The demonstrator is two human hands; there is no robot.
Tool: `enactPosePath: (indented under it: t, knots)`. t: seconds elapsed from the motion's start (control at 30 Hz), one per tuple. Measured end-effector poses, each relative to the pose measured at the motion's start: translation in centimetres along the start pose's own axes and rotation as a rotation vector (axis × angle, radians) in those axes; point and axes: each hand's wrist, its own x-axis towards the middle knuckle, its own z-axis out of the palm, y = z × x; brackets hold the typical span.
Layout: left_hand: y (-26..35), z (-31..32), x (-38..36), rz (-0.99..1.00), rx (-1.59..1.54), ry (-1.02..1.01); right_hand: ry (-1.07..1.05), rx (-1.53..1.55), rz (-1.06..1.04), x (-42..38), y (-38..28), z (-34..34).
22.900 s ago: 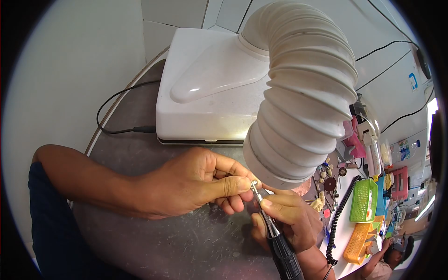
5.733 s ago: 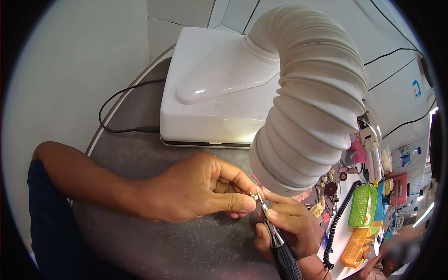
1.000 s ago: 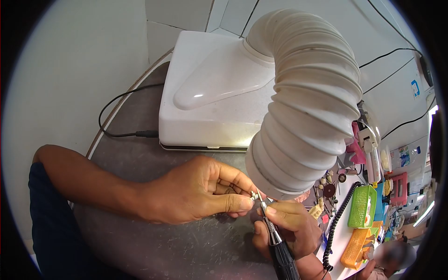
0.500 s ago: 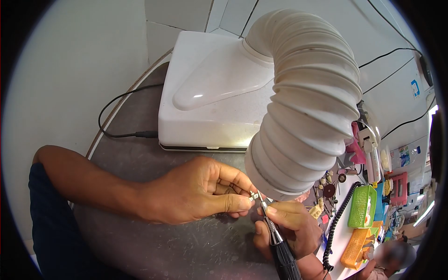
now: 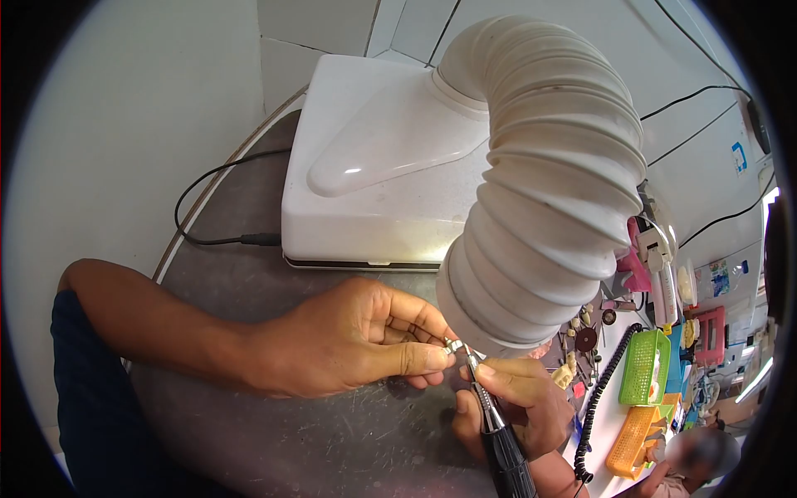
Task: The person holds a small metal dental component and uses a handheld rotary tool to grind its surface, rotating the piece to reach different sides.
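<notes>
one plain wall [image 5: 141, 124], pale grey, left; one panelled wall [image 5: 631, 50], white with dark seams, behind. one worktop [image 5: 332, 448], dark grey, scratched, with curved pale edge. one white table [image 5: 599, 440], right; one bright strip light [image 5: 755, 379], far right.

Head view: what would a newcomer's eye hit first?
Probably the fat white ribbed hose, arching from the white box at upper centre down toward the hands. Just below its open end, the left hand pinches a small pale piece at the tip of a black-and-silver handpiece held in the right hand. Next, likely the bright green basket and orange basket at lower right.
</notes>
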Motion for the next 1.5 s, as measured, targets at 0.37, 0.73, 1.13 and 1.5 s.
enactPosePath:
  t: [0.37,0.73,1.13,1.5]
  knots:
    - [-0.07,-0.05,0.0,-0.012,-0.027,0.0,0.014,0.0,-0.033,-0.15,0.16,0.15]
    - [0.47,0.11,-0.04,-0.063,-0.001,0.023,0.009,-0.012,-0.041,-0.1,0.3,0.14]
    - [0.36,0.09,-0.11,-0.054,0.022,0.024,0.016,0.002,-0.075,-0.1,0.3,0.19]
    - [0.19,0.11,-0.07,-0.041,0.005,0.008,0.044,0.002,-0.035,-0.08,0.24,0.26]
